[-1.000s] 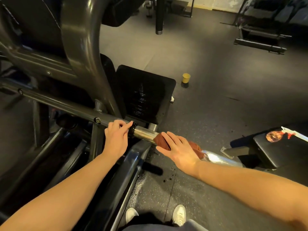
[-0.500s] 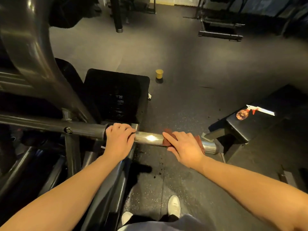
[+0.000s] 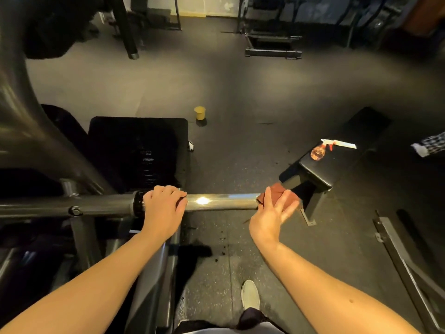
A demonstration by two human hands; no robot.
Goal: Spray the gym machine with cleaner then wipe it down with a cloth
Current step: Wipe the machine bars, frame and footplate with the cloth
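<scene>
Bar (image 3: pixel 221 201) horizontal, left-right, cloth (image 3: pixel 277 192) at right end

A red-brown cloth (image 3: pixel 274 192) wraps the end of the shiny bar (image 3: pixel 221 201), in the right hand (image 3: pixel 269 219). A spray bottle (image 3: pixel 319 151) lies on its side beyond that hand.

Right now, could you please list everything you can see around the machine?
frame: one, dark grey, left side
bar: one, chrome, across the frame's front
pad: one, black, behind the bar
cloth: one, reddish brown, over the bar's right end
bench: one, black, right of the bar
spray bottle: one, clear with white top, lying on the bench
cup: one, yellow, on the floor past the pad
shoe: one, white, bottom centre
left hand: one, grips the bar
right hand: one, holds the cloth on the bar's end
</scene>
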